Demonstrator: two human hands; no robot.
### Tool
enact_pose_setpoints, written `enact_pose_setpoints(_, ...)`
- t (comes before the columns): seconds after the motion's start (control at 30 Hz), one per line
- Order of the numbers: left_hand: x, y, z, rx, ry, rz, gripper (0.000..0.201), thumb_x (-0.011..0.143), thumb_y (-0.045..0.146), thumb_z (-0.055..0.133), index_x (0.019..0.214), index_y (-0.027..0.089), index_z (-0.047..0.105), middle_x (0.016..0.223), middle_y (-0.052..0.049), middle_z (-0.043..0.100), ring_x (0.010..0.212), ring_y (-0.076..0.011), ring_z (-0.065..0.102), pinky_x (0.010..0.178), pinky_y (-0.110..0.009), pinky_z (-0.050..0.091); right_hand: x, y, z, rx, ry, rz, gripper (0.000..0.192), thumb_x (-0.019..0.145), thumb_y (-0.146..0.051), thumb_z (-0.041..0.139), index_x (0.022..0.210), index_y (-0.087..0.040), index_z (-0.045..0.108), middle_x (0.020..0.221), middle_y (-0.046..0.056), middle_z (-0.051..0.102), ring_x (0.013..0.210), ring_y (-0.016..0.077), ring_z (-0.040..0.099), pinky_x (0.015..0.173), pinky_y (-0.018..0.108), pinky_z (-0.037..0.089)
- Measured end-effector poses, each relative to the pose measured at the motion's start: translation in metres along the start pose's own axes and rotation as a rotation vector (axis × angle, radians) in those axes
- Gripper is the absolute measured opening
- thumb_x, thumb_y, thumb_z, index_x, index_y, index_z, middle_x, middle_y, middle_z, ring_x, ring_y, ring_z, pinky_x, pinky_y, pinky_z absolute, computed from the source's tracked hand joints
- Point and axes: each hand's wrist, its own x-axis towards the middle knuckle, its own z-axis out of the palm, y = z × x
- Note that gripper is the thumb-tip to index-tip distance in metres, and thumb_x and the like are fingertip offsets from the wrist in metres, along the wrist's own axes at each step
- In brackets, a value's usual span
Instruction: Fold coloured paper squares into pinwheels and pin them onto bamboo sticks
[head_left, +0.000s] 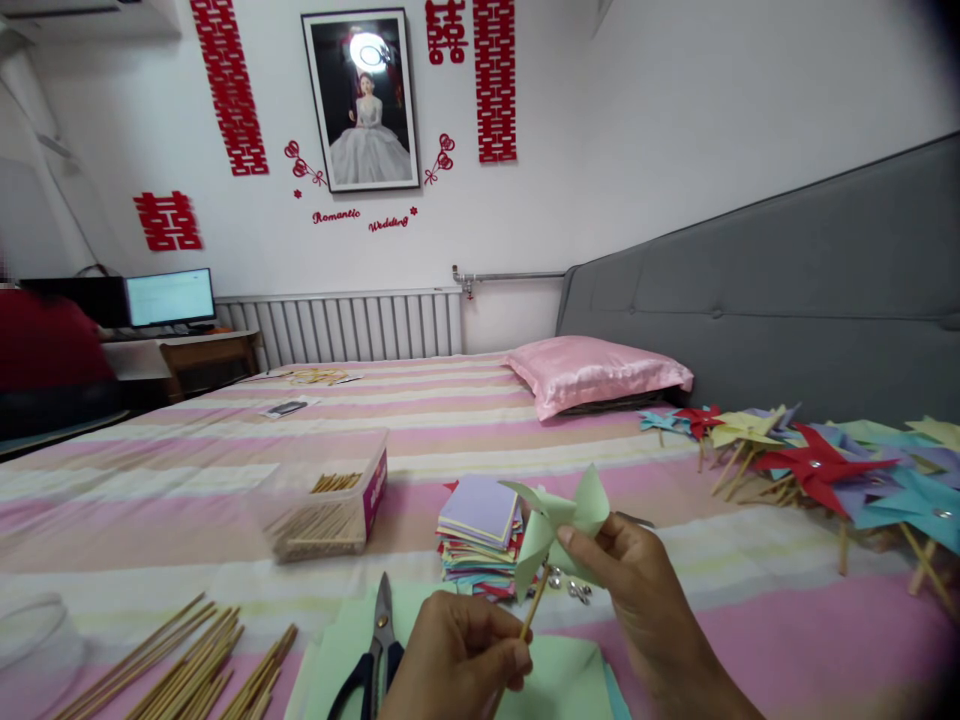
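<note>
My left hand (pixel 465 650) pinches a thin wooden stick (pixel 534 610) near its lower end. On top of the stick sits a pale green paper pinwheel (pixel 559 525), and my right hand (pixel 637 590) holds its blades from the right with fingertips at the centre. Both hands hover low over the striped bed, above pale green paper sheets (pixel 559 685). A stack of coloured paper squares (pixel 480 535) lies just behind the pinwheel.
Scissors (pixel 379 640) lie left of my hands, loose sticks (pixel 187 670) further left. A clear box of sticks (pixel 326 500) stands behind them. Several finished pinwheels (pixel 817 465) lie at the right by the grey headboard. A pink pillow (pixel 592 370) is beyond. Small metal pins (pixel 577 592) rest near the paper stack.
</note>
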Motion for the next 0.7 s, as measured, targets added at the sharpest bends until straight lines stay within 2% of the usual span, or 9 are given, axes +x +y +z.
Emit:
enact_pose_setpoints(0.17,0.003,0.000,0.002,-0.124,0.019,-0.045,0.005,0.058,0.016,0.063,0.057,0.011,0.063,0.048,0.001,0.057,0.048,-0.0094,0.049,0.050,-0.022,0.033,0.000,0.000,0.003,0.022,-0.082,0.008,0.038,0.058,-0.039,0.072,0.085,-0.014,0.066,0.077,0.008,0.070,0.078,0.0260,0.062,0.073,0.037,0.046)
enact_pose_setpoints(0.27,0.005,-0.003,-0.001,-0.190,0.034,-0.031,0.012,0.058,0.021,0.067,0.062,0.010,0.063,0.052,-0.001,0.061,0.050,-0.0105,0.053,0.053,-0.023,0.037,0.002,0.001,0.003,0.040,-0.128,-0.003,0.045,0.061,-0.044,0.068,0.094,-0.015,0.063,0.086,0.008,0.069,0.083,0.0254,0.060,0.077,0.036,0.044)
enact_pose_setpoints(0.37,0.007,-0.008,-0.006,-0.229,0.055,0.009,0.019,0.060,0.027,0.070,0.066,0.010,0.063,0.057,-0.003,0.065,0.053,-0.0110,0.056,0.056,-0.024,0.039,0.004,0.002,0.000,0.003,-0.054,0.005,0.047,0.065,-0.051,0.062,0.097,-0.016,0.062,0.091,0.008,0.068,0.086,0.0248,0.059,0.074,0.033,0.043)
enact_pose_setpoints(0.47,0.008,-0.011,-0.010,-0.251,0.105,0.036,0.022,0.061,0.030,0.071,0.065,0.010,0.063,0.058,-0.003,0.066,0.055,-0.0110,0.056,0.057,-0.024,0.040,0.007,0.004,-0.004,-0.043,-0.008,0.024,0.044,0.067,-0.052,0.060,0.093,-0.016,0.062,0.088,0.006,0.067,0.077,0.0203,0.058,0.070,0.030,0.042)
enact_pose_setpoints(0.57,0.010,-0.012,-0.011,-0.244,0.141,0.068,0.022,0.062,0.031,0.071,0.067,0.010,0.064,0.058,-0.003,0.066,0.054,-0.0103,0.056,0.056,-0.023,0.040,0.009,0.010,-0.005,-0.036,-0.069,0.030,0.043,0.064,-0.049,0.064,0.091,-0.015,0.062,0.080,0.006,0.067,0.071,0.0185,0.058,0.069,0.030,0.042)
enact_pose_setpoints(0.7,0.012,-0.012,-0.011,-0.269,0.150,0.091,0.023,0.062,0.031,0.071,0.069,0.010,0.065,0.059,-0.003,0.066,0.055,-0.0103,0.057,0.055,-0.022,0.040,0.009,0.024,-0.002,-0.050,-0.206,0.087,0.037,0.058,-0.040,0.073,0.082,-0.014,0.063,0.085,0.009,0.067,0.082,0.0223,0.060,0.071,0.030,0.044)
